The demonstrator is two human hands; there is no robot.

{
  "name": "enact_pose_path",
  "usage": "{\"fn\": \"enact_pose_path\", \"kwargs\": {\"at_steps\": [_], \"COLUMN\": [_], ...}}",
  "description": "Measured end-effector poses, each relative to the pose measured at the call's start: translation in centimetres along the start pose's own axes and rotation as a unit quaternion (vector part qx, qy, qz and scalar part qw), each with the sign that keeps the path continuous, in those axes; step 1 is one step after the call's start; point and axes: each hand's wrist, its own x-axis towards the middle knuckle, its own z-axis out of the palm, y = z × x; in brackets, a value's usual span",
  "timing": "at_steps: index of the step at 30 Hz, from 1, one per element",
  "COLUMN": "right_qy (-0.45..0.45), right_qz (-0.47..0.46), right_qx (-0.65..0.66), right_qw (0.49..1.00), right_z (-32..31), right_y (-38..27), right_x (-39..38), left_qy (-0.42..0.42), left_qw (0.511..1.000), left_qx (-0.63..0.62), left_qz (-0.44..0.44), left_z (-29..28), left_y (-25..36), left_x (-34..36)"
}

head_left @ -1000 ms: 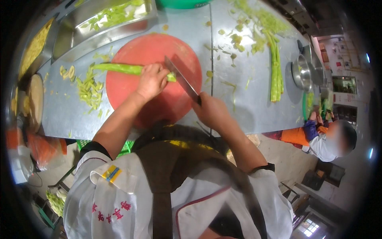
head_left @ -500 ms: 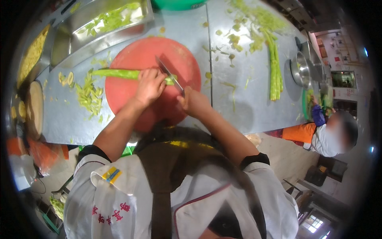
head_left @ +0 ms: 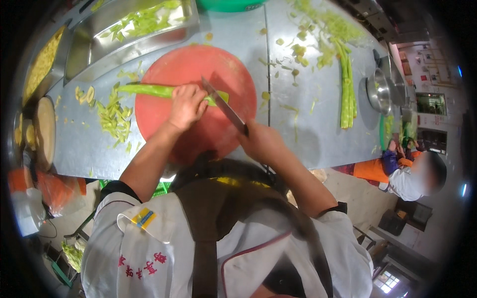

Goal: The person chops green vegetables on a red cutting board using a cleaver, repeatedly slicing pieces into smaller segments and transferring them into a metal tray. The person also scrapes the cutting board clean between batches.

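Note:
A long, pale green peeled stalk [head_left: 149, 90], seemingly stem lettuce, lies crosswise on the round red cutting board [head_left: 213, 131]. My left hand [head_left: 186, 108] presses it down, fingers curled over it near its right end. In my right hand [head_left: 262, 141] is a kitchen knife [head_left: 226, 107], gripped by the handle. Its blade slants up and left across the stalk, with the tip close to my left fingers. Whether the edge touches the stalk, I cannot tell. To the left of the board sits a heap of green slices [head_left: 114, 116].
A metal tray [head_left: 134, 52] holding green slices stands at the far left. Several whole stalks [head_left: 346, 94] lie to the right, below scattered peelings [head_left: 328, 27]. Steel bowls [head_left: 378, 92] stand at the right edge. Another person [head_left: 405, 176] works beyond the table's right end.
My right hand has drawn the knife back, right and toward me. The left hand stays on the stalk. The whole view has shifted slightly.

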Motion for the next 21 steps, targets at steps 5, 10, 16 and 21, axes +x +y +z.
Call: {"fn": "enact_pose_path", "kwargs": {"at_steps": [5,10,16,21], "right_qy": [-0.031,0.071,0.061,-0.013], "right_qz": [0.030,-0.079,-0.033,-0.012], "right_qx": [-0.003,0.023,0.038,0.003], "right_qw": [0.999,0.994,0.997,1.000], "right_z": [1.5,5.4,2.1,-0.5], "right_y": [-1.1,0.7,-1.0,-2.0], "right_x": [2.7,5.7,3.2,0.9], "left_qy": [-0.001,-0.011,0.005,-0.012], "left_qw": [1.000,1.000,1.000,1.000], "left_qx": [-0.003,-0.006,-0.001,-0.002], "left_qz": [-0.006,-0.003,-0.014,-0.006], "left_z": [-0.3,-0.8,-1.7,-2.0], "left_y": [0.3,0.2,-1.3,-1.1], "left_x": [0.2,0.3,-0.2,0.0]}}
